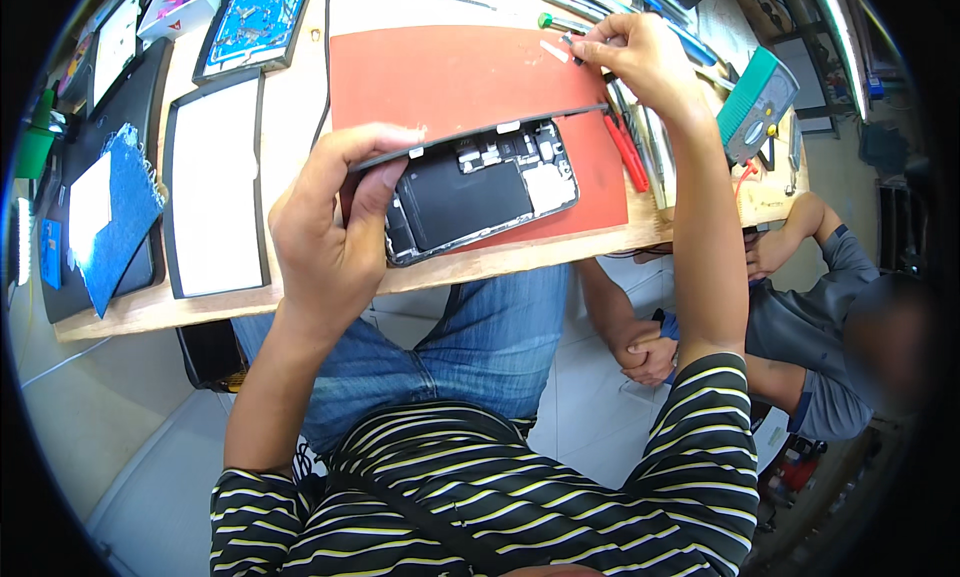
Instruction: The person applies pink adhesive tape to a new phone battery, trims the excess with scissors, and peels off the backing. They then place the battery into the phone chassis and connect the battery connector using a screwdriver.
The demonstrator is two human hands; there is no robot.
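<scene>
My left hand (330,212) is closed on the left end of an opened smartphone (475,205), thumb on the near side and fingers on top. The phone's black battery and silver inner parts face up. Its lifted screen panel (475,135) stands up along the far long side, seen almost edge-on. Over the far right corner of the red mat (430,72), my right hand (645,62) pinches a small dark piece (574,49), too small to name. Beside those fingertips lies a thin white strip (553,52).
Red-handled pliers (625,152) and several tools lie right of the mat. A green multimeter (758,105) stands farther right. At left are a white tray (215,187), a blue parts tray (255,22) and a denim cloth (120,217). Another person (800,317) sits at the right.
</scene>
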